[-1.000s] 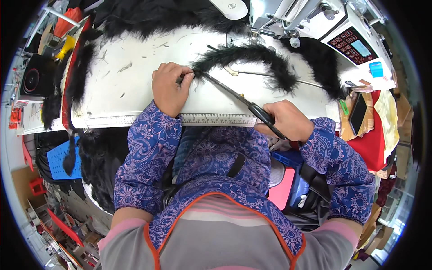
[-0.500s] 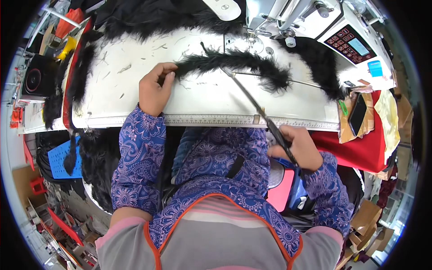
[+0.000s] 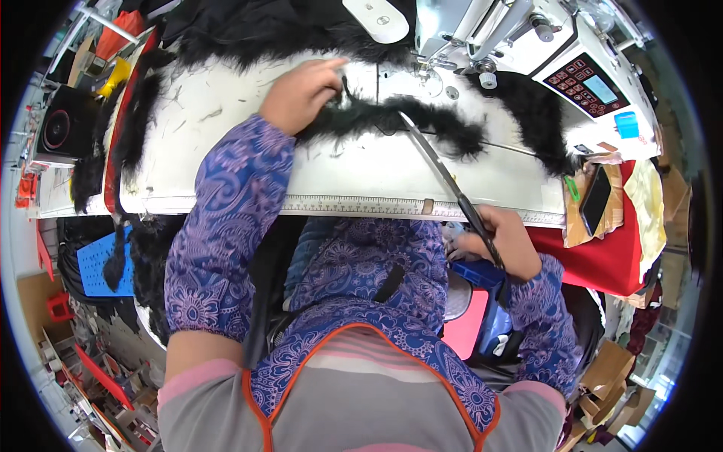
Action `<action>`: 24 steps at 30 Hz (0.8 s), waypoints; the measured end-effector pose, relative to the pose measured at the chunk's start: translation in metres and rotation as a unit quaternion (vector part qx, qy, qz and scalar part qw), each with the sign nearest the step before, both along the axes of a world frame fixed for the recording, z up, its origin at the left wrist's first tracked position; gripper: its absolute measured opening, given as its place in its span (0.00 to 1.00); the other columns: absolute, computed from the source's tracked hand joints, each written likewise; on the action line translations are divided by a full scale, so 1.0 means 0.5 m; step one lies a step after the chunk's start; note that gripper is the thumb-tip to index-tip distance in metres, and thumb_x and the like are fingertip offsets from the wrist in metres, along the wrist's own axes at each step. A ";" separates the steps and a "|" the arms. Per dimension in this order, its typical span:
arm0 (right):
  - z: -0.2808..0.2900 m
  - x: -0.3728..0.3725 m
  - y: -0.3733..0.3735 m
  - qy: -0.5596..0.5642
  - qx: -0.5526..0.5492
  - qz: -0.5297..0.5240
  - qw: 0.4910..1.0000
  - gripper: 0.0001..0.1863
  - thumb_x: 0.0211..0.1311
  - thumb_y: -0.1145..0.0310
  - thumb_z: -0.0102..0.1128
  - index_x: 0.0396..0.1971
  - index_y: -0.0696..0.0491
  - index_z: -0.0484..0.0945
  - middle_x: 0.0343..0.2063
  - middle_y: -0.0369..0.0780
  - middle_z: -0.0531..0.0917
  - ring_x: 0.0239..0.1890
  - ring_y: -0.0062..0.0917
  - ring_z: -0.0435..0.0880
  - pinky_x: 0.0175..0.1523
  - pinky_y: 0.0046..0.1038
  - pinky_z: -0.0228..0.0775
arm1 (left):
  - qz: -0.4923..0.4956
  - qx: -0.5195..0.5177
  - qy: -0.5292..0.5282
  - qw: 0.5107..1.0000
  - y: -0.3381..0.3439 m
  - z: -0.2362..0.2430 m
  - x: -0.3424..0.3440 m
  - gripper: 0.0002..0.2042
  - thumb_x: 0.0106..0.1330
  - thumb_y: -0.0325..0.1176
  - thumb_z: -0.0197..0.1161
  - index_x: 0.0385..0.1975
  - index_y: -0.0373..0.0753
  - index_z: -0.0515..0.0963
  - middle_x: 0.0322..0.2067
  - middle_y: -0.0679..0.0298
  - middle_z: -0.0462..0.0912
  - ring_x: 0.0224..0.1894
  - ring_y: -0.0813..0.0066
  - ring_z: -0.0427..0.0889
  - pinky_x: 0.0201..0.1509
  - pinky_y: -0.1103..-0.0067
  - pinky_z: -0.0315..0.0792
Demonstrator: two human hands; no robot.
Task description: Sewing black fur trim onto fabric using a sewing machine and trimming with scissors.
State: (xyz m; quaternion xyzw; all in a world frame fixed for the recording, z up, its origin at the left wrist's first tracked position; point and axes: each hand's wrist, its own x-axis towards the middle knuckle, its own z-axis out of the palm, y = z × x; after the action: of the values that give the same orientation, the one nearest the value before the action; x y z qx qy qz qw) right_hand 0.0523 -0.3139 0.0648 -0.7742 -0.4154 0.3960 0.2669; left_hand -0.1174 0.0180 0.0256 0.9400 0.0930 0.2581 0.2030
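Note:
A strip of black fluffy fur trim lies across the white sewing table. My left hand is over the strip's left end, its index finger stretched out and nothing visible in its grip. Beside its fingertips a thin dark end sticks up from the trim. In my right hand, at the table's front edge, is a long pair of scissors, seen edge-on. Its black handle sits in my fingers, and its silver tip touches or hovers over the middle of the trim; I cannot tell which.
A white sewing machine with a keypad stands at the right rear. More black fur lies along the back and left side. A measuring tape runs along the front edge. A phone rests on cardboard at the right.
My left hand has moved forward and right from the trim's left tip, its finger now extended. The trim has straightened and shifted slightly. The scissors' tip has moved a little right.

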 end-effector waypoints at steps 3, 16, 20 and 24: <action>0.014 0.003 -0.070 -0.006 0.030 -0.016 0.999 0.20 0.44 0.60 0.73 0.20 0.57 0.69 0.15 0.29 0.67 0.22 0.10 0.62 0.24 0.19 0.55 | -0.029 0.024 -0.008 0.999 0.006 -0.025 0.036 0.06 0.52 0.23 0.61 0.30 0.38 0.76 0.33 0.59 0.81 0.38 0.59 0.78 0.41 0.71 0.72; 0.033 0.039 -0.105 -0.105 0.000 -0.117 0.988 0.16 0.45 0.65 0.70 0.19 0.60 0.71 0.11 0.32 0.65 0.17 0.14 0.60 0.21 0.23 0.52 | 0.036 0.144 0.010 0.989 -0.017 -0.010 0.023 0.21 0.52 0.17 0.57 0.46 0.47 0.78 0.40 0.59 0.77 0.36 0.63 0.77 0.41 0.76 0.73; 0.048 0.084 -0.064 -0.292 -0.035 -0.017 0.956 0.23 0.43 0.56 0.71 0.23 0.60 0.73 0.13 0.43 0.72 0.16 0.31 0.71 0.24 0.31 0.60 | -0.094 0.088 0.009 0.992 -0.074 0.004 0.026 0.13 0.54 0.25 0.62 0.39 0.44 0.80 0.43 0.63 0.79 0.39 0.66 0.77 0.43 0.74 0.75; 0.063 0.104 -0.057 -0.428 -0.006 0.023 0.903 0.25 0.37 0.54 0.74 0.28 0.58 0.74 0.18 0.48 0.76 0.24 0.44 0.77 0.30 0.37 0.67 | -0.056 0.077 0.010 0.995 -0.063 -0.017 0.001 0.07 0.52 0.26 0.63 0.32 0.38 0.79 0.33 0.62 0.80 0.38 0.63 0.77 0.41 0.73 0.74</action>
State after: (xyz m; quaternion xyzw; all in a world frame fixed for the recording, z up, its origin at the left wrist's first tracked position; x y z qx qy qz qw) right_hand 0.1043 -0.3422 0.0963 -0.8609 -0.5051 0.0344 0.0498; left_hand -0.1170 -0.0135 0.0171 0.9590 0.0219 0.2435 0.1431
